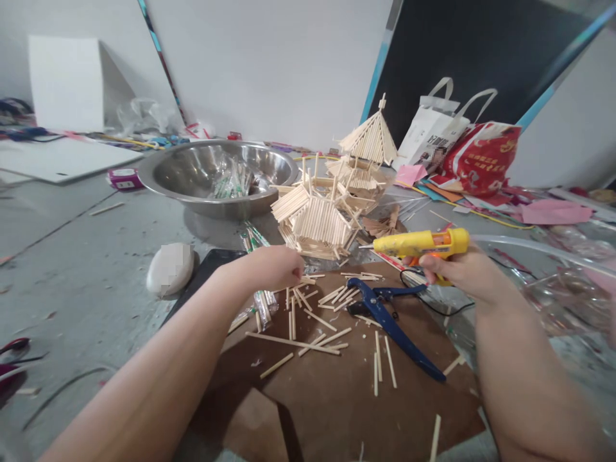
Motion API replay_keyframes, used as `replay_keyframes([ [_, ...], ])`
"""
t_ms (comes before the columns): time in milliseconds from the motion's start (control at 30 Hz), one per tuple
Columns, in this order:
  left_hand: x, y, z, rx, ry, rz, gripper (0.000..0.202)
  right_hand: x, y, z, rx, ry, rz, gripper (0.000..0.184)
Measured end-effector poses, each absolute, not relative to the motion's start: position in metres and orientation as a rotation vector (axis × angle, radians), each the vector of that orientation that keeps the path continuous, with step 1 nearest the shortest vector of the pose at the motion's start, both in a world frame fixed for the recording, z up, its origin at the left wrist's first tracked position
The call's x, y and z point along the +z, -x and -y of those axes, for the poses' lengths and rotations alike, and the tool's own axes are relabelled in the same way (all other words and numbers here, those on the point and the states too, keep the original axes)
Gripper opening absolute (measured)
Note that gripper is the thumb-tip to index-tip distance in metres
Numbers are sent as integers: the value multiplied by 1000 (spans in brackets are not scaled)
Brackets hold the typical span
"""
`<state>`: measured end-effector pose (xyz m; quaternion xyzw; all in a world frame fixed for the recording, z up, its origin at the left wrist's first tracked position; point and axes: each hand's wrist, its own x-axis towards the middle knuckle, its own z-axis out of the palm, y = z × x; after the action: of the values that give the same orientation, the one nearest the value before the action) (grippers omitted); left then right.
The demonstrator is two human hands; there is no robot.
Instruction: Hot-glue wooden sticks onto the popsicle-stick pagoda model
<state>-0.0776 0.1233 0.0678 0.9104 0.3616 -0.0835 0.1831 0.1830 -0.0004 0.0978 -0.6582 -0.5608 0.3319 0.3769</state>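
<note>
My right hand [457, 269] grips a yellow glue gun [418, 244], its nozzle pointing left toward a pagoda model made of wooden sticks [332, 199]. My left hand [276, 268] is closed just in front of the model's lower roof, above several loose sticks [312, 321]; what its fingers pinch is hidden. The sticks lie on a brown board [337, 398]. Blue-handled cutters [389, 317] lie on the board between my hands.
A steel bowl [192, 192] with wrapped sticks stands behind the model at the left. A white oval object [169, 268] lies left of my forearm. A white bag [433, 135], a red bag [481, 157] and coloured paper [553, 212] sit at the right.
</note>
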Motion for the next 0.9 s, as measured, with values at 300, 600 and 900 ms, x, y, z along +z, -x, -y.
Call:
replay_keyframes([
  [300, 70, 87, -134, -377, -2569, -1252, 14, 98, -182, 1, 842, 1716, 1415, 24],
  [600, 57, 73, -120, -501, -2630, -1114, 12, 95, -184, 2, 872, 1740, 1420, 23],
  [900, 60, 74, -125, -592, -2658, -1202, 13, 96, -183, 2, 849, 1753, 1424, 24],
])
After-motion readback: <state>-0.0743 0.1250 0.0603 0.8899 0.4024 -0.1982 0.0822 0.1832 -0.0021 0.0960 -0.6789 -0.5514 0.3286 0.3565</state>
